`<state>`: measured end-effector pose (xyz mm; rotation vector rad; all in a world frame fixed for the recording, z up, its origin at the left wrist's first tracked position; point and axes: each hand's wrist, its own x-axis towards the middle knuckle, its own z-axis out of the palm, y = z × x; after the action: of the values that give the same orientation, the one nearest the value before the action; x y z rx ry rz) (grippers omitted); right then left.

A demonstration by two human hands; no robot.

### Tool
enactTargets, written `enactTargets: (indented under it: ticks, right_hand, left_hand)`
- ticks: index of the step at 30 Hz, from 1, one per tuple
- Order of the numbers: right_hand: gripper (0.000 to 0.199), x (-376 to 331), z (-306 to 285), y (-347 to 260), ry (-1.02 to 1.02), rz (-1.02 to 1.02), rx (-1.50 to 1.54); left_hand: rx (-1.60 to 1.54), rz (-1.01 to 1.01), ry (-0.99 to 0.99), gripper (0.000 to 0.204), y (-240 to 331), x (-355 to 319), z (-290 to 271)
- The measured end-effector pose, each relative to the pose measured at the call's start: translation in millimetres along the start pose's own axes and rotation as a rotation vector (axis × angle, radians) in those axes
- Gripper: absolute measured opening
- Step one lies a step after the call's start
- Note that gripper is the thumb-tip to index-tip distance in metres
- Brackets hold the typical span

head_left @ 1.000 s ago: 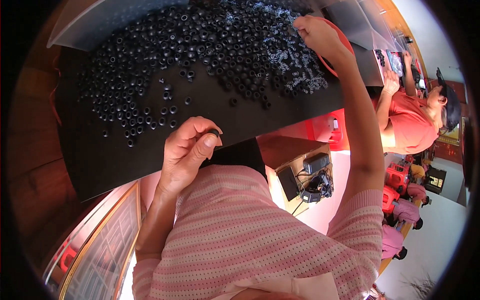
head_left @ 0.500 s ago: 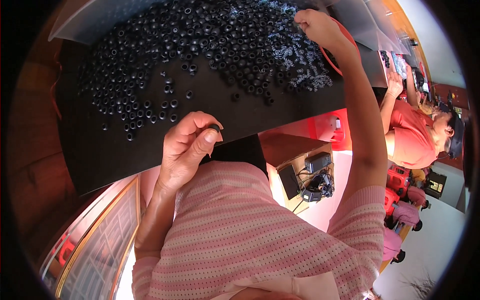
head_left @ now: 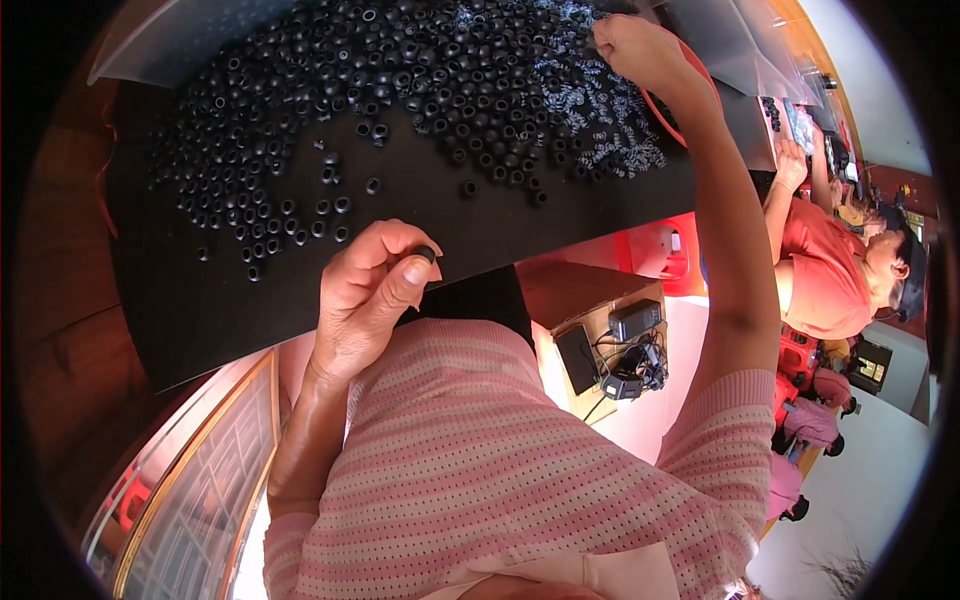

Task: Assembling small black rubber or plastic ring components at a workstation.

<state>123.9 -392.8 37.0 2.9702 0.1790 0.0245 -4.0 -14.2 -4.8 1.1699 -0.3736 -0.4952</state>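
Between the thumb and fingers of my left hand point(head_left: 365, 290), just above the table's near edge, is a small black ring-like piece point(head_left: 425, 254). Many more hollow, rounded black pieces point(head_left: 400, 70) are heaped over the dark table top point(head_left: 220, 320), with a few scattered toward me. My right hand point(head_left: 640, 52) reaches to the far right with its fingers closed together at the edge of a spread of small silvery coil springs point(head_left: 625, 150). Whatever those fingers hold is too small or hidden to make out.
A red rim point(head_left: 700, 62) curves beneath my right wrist. Clear plastic bins point(head_left: 150, 45) border the heap. Below the table, a cardboard box point(head_left: 580, 300) carries black adapters and cables point(head_left: 635, 365). On the right a person in an orange shirt point(head_left: 825, 270) works at another table.
Both hands keep nearly the same places and finger positions. My left hand has shifted very slightly left, still pinching the black piece. The view has moved a little.
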Motion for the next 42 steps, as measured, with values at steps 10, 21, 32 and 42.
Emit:
enactTargets:
  ticks: [10, 21, 32, 42]
  right_hand:
    - [0.008, 2, 11, 12, 0.434, -0.627, 0.539]
    - [0.012, -32, -58, -63, 0.250, 0.081, 0.501]
    - [0.008, -92, -44, -194, -0.087, -0.232, 1.519]
    - [0.005, -88, -27, -237, 0.120, -0.225, 1.756]
  left_hand:
    - [0.005, -0.004, -0.012, 0.021, -1, 0, -1]
    - [-0.166, -0.050, 0.049, 0.024, 1, 3, -2]
    - [-0.452, -0.100, 0.026, 0.030, 2, 3, -13]
    - [-0.558, -0.124, 0.151, 0.031, 4, 3, -11]
